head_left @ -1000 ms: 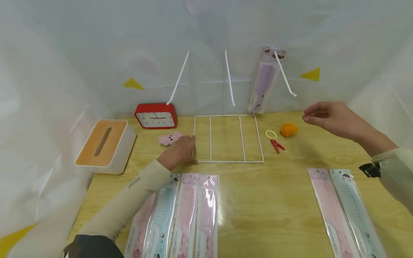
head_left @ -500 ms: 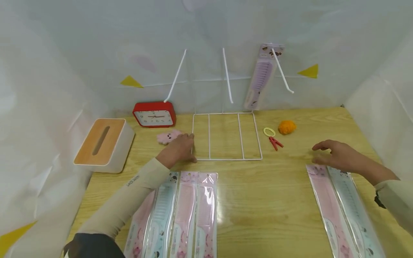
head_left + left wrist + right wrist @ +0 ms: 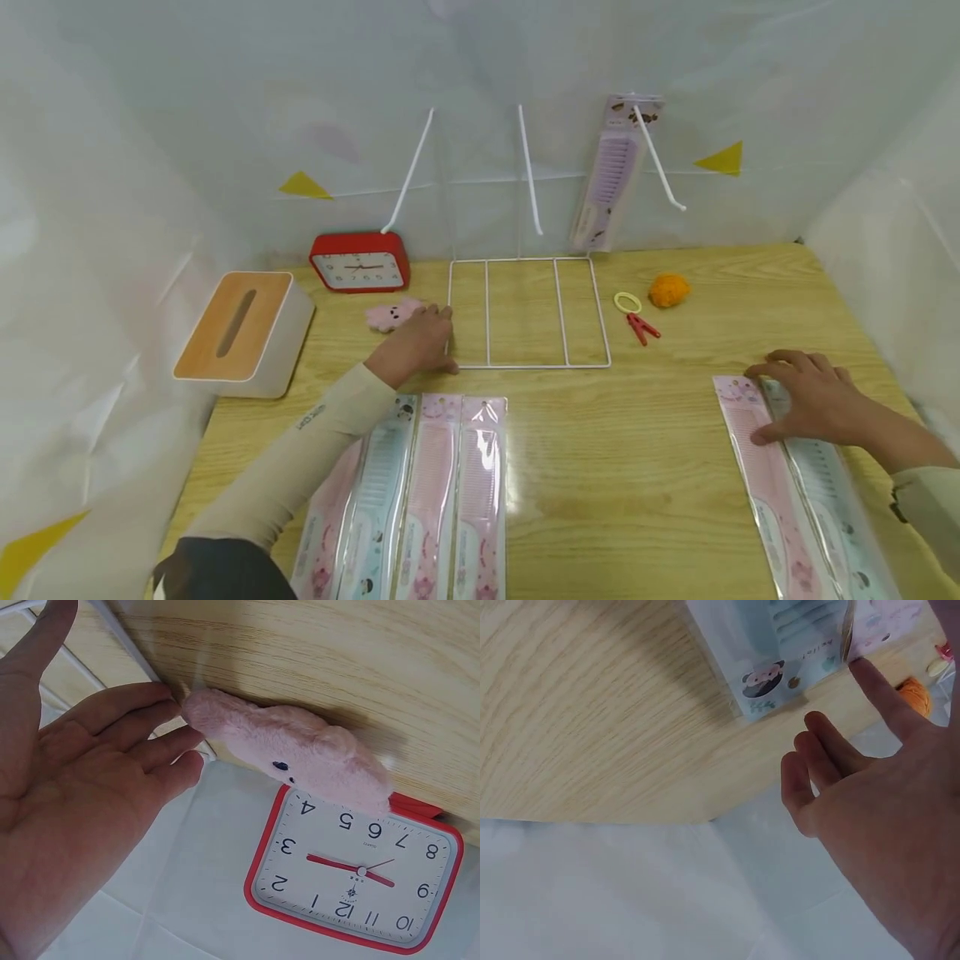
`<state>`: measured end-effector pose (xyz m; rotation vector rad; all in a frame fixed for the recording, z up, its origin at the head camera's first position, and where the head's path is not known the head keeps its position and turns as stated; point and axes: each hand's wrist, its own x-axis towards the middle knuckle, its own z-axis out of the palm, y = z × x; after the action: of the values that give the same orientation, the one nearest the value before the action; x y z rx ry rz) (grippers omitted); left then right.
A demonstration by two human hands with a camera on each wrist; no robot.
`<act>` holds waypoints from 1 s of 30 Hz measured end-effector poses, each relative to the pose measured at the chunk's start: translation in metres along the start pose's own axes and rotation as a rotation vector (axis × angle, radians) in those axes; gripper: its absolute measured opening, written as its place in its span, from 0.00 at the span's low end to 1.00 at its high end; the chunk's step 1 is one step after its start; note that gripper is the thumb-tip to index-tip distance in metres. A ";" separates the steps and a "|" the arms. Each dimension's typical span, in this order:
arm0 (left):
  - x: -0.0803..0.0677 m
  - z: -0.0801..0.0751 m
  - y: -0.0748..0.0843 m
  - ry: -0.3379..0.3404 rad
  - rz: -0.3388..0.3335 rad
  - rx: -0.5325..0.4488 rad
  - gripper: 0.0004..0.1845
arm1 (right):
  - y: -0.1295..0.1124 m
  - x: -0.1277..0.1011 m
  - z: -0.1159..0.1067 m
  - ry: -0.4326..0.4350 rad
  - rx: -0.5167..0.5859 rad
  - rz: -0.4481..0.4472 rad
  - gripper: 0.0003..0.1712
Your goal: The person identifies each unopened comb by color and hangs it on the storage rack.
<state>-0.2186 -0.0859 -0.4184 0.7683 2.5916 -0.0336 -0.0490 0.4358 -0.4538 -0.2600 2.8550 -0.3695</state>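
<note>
Bare table (image 3: 637,467) between comb packs (image 3: 420,500); wire rack (image 3: 525,312), clothespin (image 3: 641,327) behind.

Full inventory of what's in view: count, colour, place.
packaged combs near left: four, pink and pale blue, front left of table
packaged combs near right: two, one pink, one pale blue, front right
hanging comb: one, purple, on the right hook of the back wall
wire rack: one, white, flat at table centre
clock: one, red, back left
plush toy: one, pink, in front of the clock
tissue box: one, white with wood top, left edge
hair tie: one, yellow, right of rack
clip: one, red, below the tie
pompom: one, orange
left hand: at rack's left edge, beside the toy
right hand: resting on the right combs
</note>
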 end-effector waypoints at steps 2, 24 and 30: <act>0.000 -0.001 -0.001 -0.004 0.001 0.010 0.45 | 0.000 0.003 0.000 0.024 0.020 -0.013 0.52; 0.004 0.000 0.001 -0.021 -0.015 0.056 0.52 | -0.119 0.019 -0.069 0.142 0.605 -0.138 0.15; 0.005 -0.001 0.003 -0.041 -0.037 0.061 0.50 | -0.189 0.031 -0.088 0.310 0.524 -0.206 0.07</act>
<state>-0.2208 -0.0807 -0.4191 0.7335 2.5766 -0.1387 -0.0752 0.2694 -0.3273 -0.4212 2.8874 -1.2690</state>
